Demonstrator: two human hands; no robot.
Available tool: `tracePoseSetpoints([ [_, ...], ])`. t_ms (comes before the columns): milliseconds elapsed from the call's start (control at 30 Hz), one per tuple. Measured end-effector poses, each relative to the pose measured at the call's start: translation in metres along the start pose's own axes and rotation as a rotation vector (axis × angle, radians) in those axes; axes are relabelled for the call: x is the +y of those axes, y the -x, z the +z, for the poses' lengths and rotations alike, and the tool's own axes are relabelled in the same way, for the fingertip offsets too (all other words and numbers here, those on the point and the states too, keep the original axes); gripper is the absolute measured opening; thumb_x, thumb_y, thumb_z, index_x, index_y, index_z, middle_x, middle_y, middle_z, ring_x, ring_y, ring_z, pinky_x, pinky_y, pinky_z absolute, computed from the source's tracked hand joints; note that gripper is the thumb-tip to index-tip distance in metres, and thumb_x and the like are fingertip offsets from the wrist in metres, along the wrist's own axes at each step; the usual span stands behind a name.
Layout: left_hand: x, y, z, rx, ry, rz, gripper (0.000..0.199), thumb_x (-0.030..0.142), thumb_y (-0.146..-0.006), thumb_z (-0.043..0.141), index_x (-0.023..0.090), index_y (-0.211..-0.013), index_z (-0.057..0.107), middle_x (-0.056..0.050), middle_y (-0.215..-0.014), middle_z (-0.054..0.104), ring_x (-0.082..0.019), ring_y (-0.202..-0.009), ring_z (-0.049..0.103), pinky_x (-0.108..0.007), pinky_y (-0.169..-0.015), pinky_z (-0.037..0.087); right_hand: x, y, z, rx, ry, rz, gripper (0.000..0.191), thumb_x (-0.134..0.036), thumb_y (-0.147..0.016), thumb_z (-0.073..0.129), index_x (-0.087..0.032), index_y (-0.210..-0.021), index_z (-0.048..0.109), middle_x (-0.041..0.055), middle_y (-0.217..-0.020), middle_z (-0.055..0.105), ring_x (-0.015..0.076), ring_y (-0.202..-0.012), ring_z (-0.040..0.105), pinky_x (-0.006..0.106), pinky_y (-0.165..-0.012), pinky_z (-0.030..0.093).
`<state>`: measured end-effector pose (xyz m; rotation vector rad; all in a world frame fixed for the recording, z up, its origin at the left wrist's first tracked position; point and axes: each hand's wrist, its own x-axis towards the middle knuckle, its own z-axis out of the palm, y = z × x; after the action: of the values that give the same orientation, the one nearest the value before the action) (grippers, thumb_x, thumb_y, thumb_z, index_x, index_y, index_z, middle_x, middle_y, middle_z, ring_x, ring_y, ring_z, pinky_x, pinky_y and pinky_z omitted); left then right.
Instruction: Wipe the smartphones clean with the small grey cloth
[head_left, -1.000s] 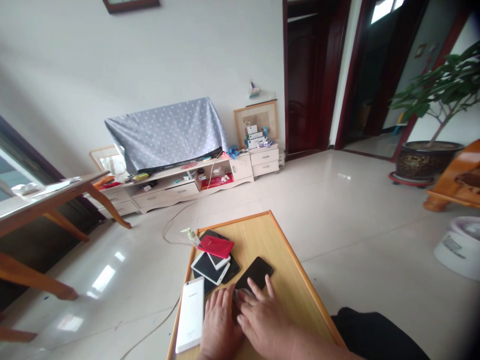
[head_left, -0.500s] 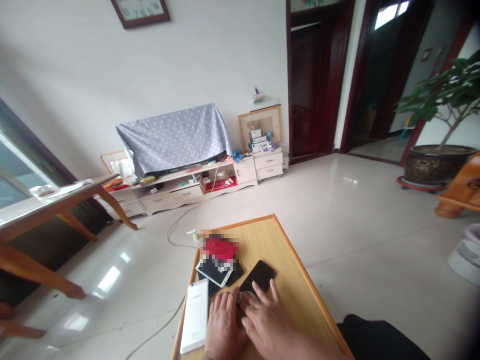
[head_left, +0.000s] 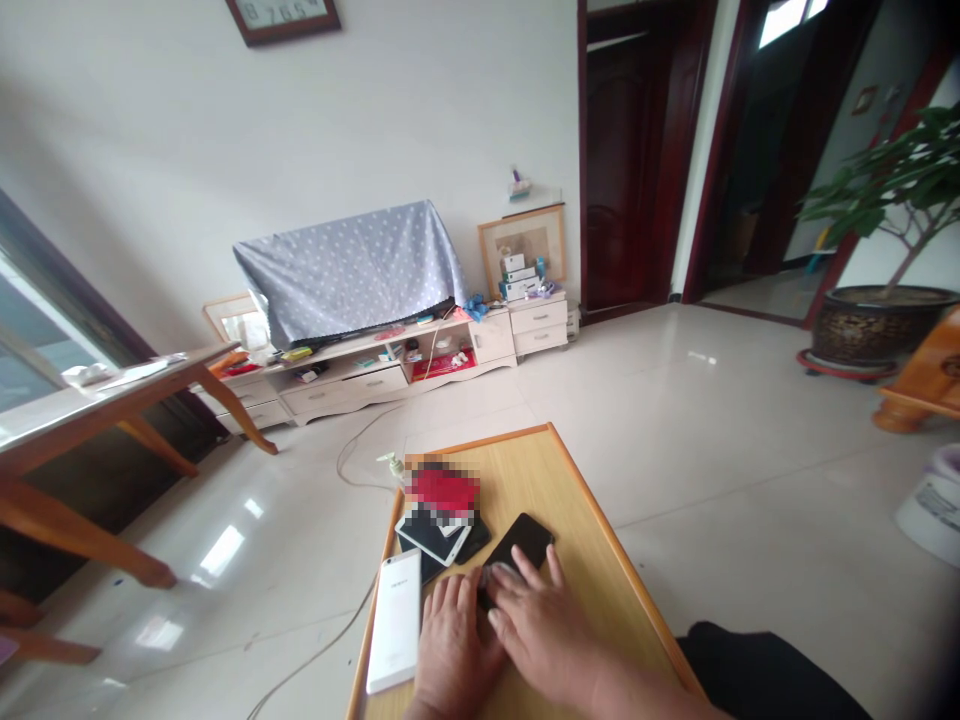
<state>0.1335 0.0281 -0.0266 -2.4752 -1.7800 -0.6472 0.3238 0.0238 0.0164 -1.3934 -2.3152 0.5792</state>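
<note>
Right hand (head_left: 543, 634) splayed over wad (head_left: 501, 574) on phone (head_left: 528, 535) | left hand (head_left: 454, 642) flattish, hold unclear | table's right edge (head_left: 620, 553) apart

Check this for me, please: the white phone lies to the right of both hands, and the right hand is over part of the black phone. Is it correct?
Not entirely: the white phone lies to the left of both hands, beside the left hand, as the head view shows. The right hand is indeed over part of the black phone.
</note>
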Motion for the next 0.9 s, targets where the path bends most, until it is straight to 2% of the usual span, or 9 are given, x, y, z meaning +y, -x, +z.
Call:
tracePoseSetpoints([
  [133, 0.006, 0.0, -0.003, 0.045, 0.013, -0.012, 0.061, 0.043, -0.078, 0.064, 0.018, -0.133, 0.054, -0.012, -0.115, 0.065, -0.029, -0.106, 0.06, -0.045, -0.096, 0.049, 0.018, -0.012, -0.012, 0.066, 0.079, 0.177, 0.049, -0.045, -0.103, 0.029, -0.03, -0.145, 0.049, 0.0031, -0.152, 0.046, 0.0368, -0.15, 0.018, 0.071, -0.115, -0.002],
  [200, 0.005, 0.0, -0.003, 0.051, 0.018, -0.002, 0.058, 0.041, -0.078, 0.063, 0.019, -0.131, 0.055, -0.012, -0.115, 0.065, -0.029, -0.105, 0.06, -0.045, -0.095, 0.049, 0.014, -0.007, -0.008, 0.054, 0.063, 0.147, 0.05, -0.047, -0.103, 0.028, -0.03, -0.147, 0.047, 0.0037, -0.153, 0.045, 0.0358, -0.15, 0.019, 0.069, -0.116, -0.001],
  [367, -0.001, 0.001, -0.001, 0.008, 0.011, 0.024, 0.055, 0.025, -0.075, 0.059, 0.02, -0.13, 0.056, -0.011, -0.116, 0.066, -0.029, -0.107, 0.06, -0.043, -0.096, 0.048, -0.007, 0.01, 0.004, -0.03, -0.035, -0.059, 0.048, -0.049, -0.104, 0.029, -0.039, -0.148, 0.042, -0.0009, -0.15, 0.05, 0.0315, -0.147, 0.028, 0.064, -0.119, 0.006],
  [433, 0.0, 0.0, -0.001, 0.021, 0.017, 0.02, 0.055, 0.03, -0.077, 0.061, 0.02, -0.13, 0.056, -0.012, -0.115, 0.066, -0.029, -0.106, 0.06, -0.044, -0.095, 0.049, -0.003, 0.006, -0.002, -0.02, -0.026, -0.027, 0.047, -0.048, -0.104, 0.029, -0.038, -0.147, 0.044, -0.0011, -0.149, 0.051, 0.032, -0.147, 0.028, 0.065, -0.118, 0.004],
  [533, 0.004, 0.0, -0.002, 0.063, 0.023, 0.009, 0.058, 0.042, -0.079, 0.062, 0.02, -0.132, 0.054, -0.012, -0.115, 0.065, -0.03, -0.106, 0.06, -0.045, -0.094, 0.049, 0.012, -0.006, -0.013, 0.021, 0.036, 0.121, 0.048, -0.046, -0.103, 0.028, -0.033, -0.145, 0.049, 0.0018, -0.151, 0.048, 0.0357, -0.149, 0.022, 0.069, -0.116, 0.001],
  [600, 0.004, 0.0, -0.002, 0.075, 0.014, 0.0, 0.059, 0.044, -0.079, 0.063, 0.019, -0.132, 0.055, -0.012, -0.115, 0.065, -0.03, -0.106, 0.06, -0.044, -0.094, 0.049, 0.016, -0.008, -0.014, 0.036, 0.067, 0.174, 0.05, -0.047, -0.103, 0.029, -0.029, -0.145, 0.05, 0.0043, -0.153, 0.046, 0.0373, -0.149, 0.019, 0.069, -0.116, 0.0],
  [667, 0.003, 0.001, -0.001, 0.062, 0.007, 0.002, 0.058, 0.042, -0.078, 0.063, 0.019, -0.131, 0.055, -0.012, -0.116, 0.066, -0.029, -0.107, 0.06, -0.044, -0.095, 0.049, 0.009, -0.003, -0.009, 0.023, 0.05, 0.134, 0.051, -0.047, -0.103, 0.027, -0.029, -0.146, 0.049, 0.0042, -0.153, 0.045, 0.036, -0.149, 0.021, 0.067, -0.117, 0.001],
  [800, -0.002, 0.002, 0.001, 0.012, 0.001, 0.029, 0.055, 0.025, -0.077, 0.058, 0.019, -0.132, 0.055, -0.012, -0.118, 0.066, -0.028, -0.109, 0.06, -0.042, -0.097, 0.048, -0.009, 0.012, 0.004, -0.027, -0.032, -0.039, 0.049, -0.048, -0.104, 0.026, -0.035, -0.147, 0.046, 0.0012, -0.149, 0.051, 0.0327, -0.148, 0.027, 0.064, -0.119, 0.005],
  [900, -0.001, 0.001, -0.001, 0.01, 0.004, 0.012, 0.056, 0.032, -0.078, 0.06, 0.018, -0.133, 0.054, -0.012, -0.118, 0.065, -0.029, -0.109, 0.059, -0.043, -0.096, 0.048, -0.003, 0.006, -0.002, -0.013, -0.016, 0.015, 0.047, -0.045, -0.104, 0.026, -0.036, -0.146, 0.047, 0.0005, -0.148, 0.052, 0.0332, -0.148, 0.026, 0.066, -0.117, 0.003],
])
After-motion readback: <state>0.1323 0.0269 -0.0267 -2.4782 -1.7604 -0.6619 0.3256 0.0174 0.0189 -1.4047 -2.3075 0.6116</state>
